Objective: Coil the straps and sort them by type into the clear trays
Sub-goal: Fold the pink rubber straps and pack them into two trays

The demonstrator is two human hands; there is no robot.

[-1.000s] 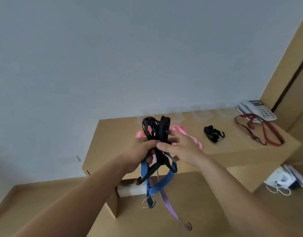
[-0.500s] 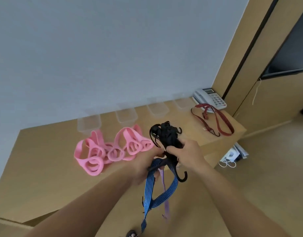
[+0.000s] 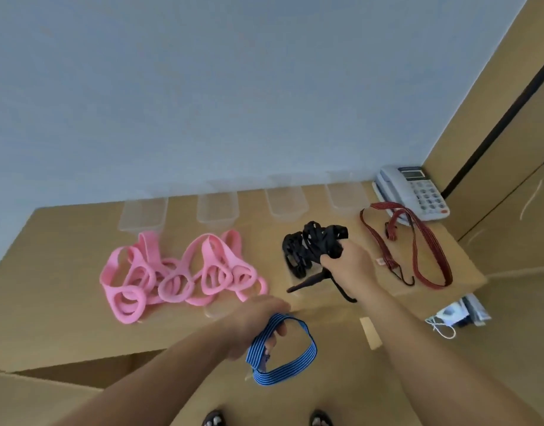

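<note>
Black straps [image 3: 313,244]: right hand [image 3: 349,265]; blue strap [image 3: 283,371]: left hand [image 3: 255,321]

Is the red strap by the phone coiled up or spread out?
Spread out: the red strap lies in long loose loops on the table beside the phone.

One camera only, worn on the person's head. It looks forward and steeply down over the wooden counter [image 3: 58,256] toward the grey wall [image 3: 203,87]. The left hand [image 3: 255,321] and right hand [image 3: 350,265] are near the lens, the counter a little farther. The person's toes [image 3: 213,421] show at the bottom edge.
</note>
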